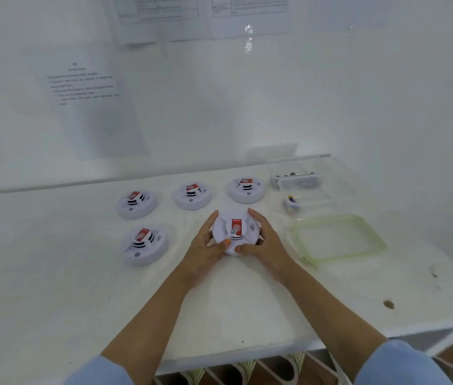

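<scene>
A round white smoke detector (236,232) with a red label on top sits at the middle of the white table (75,287). My left hand (206,245) grips its left side, fingers curled round the rim and thumb on the near edge. My right hand (261,240) grips its right side the same way. Whether the detector rests on the table or is lifted slightly, I cannot tell.
Several more white detectors lie nearby: three in a back row (136,204) (193,194) (246,189) and one at front left (144,244). A clear plastic box (300,180) with small dark parts stands at back right, its green-rimmed lid (339,237) flat beside my right hand. A small battery-like item (292,201) lies near the box.
</scene>
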Demonstrator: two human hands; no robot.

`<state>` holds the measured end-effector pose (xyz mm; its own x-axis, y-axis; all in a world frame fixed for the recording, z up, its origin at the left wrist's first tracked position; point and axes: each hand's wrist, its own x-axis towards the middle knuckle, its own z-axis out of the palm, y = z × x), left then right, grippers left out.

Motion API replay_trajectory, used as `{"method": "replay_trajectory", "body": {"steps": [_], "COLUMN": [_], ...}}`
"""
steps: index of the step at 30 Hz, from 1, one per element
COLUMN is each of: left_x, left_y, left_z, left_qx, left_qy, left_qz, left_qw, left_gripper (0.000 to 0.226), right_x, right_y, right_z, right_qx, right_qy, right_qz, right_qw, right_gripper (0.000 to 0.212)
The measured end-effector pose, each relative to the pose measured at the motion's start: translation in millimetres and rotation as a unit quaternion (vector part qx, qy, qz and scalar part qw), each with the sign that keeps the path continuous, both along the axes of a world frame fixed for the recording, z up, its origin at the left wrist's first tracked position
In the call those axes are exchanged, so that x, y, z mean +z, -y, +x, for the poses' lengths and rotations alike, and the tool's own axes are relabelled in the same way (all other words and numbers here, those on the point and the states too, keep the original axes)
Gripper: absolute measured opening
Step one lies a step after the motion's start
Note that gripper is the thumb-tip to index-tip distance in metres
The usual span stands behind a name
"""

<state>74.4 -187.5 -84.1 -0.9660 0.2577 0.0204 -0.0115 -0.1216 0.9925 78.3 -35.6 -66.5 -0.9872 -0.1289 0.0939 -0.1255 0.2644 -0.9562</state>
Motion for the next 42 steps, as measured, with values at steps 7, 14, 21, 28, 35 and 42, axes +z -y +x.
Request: {"method": "replay_trajectory", "body": {"steps": [7,14,21,28,35,42], "left_x": [0,0,-2,-3,-1,-3], "left_y": [6,10,10,10,10,10], "left_z": [-14,-19,-19,-17,-16,-16], "left_qx": [-0.001,0.008,0.010,0.011,0.007,0.002], "left_qy": [0.009,0.035,0.046,0.042,0.040,0.042], "left_qz": [-0.021,-0.009,0.016,0.021,0.023,0.038], "left_qw": [1.000,0.999,0.999,0.999,0.999,0.998], "left_gripper": [0.061,0.063,0.063,0.064,0.064,0.067], "right_x": [-7,-10,-6,-5,-21,-19], "right_y": [-7,-6,-5,0,-1,-8], "right_z": [-13,-18,-15,-14,-26,-23], "right_qx": [0.024,0.030,0.040,0.041,-0.020,0.032], "right_qy": [0.073,0.065,0.046,0.036,0.018,0.049], "right_qz": [-0.053,-0.060,-0.059,-0.042,-0.024,-0.055], "right_qw": [0.996,0.996,0.996,0.998,0.999,0.997], "right_gripper": [0.091,0.091,0.088,0.082,0.087,0.087]}}
